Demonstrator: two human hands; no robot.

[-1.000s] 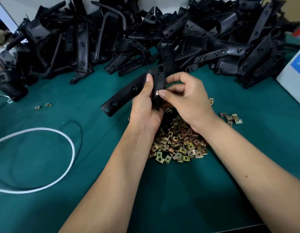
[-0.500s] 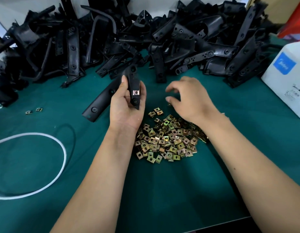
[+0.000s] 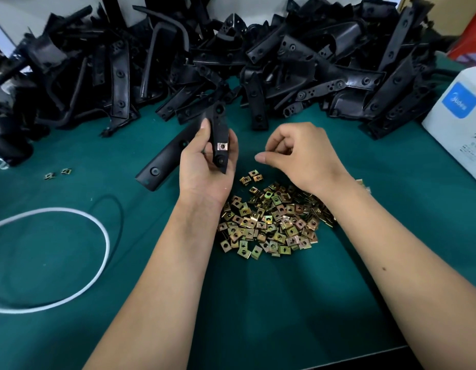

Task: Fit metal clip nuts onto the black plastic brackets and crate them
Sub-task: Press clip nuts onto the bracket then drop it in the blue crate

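Brass-coloured clip nuts [image 3: 271, 222]: lying in a loose heap on the green table mat [image 3: 258, 303], closest to the viewer, under and between the two forearms.
Left hand [image 3: 205, 166]: sitting just beyond the heap's left edge, fingers and thumb wrapping one arm of the black bracket [image 3: 218, 137] and gripping it upright.
Fitted clip nut [image 3: 222, 146]: showing as a small square on the gripped arm of the bracket, facing the camera.
Bracket's other arm: stretching down and left of the heap, its end lying close to the mat.
Right hand [image 3: 298, 156]: hovering just beyond the heap's right side, fingers curling loosely inward with thumb near forefinger; whether it is pinching anything, I cannot tell.
Two stray nuts [image 3: 58, 173]: lying well left of the heap.
White cord loop [image 3: 98, 228]: curling on the mat left of the heap.
White box [image 3: 458, 121]: standing far right of the heap.
Bracket pile [image 3: 285, 62]: stretching across the back, well beyond the heap.
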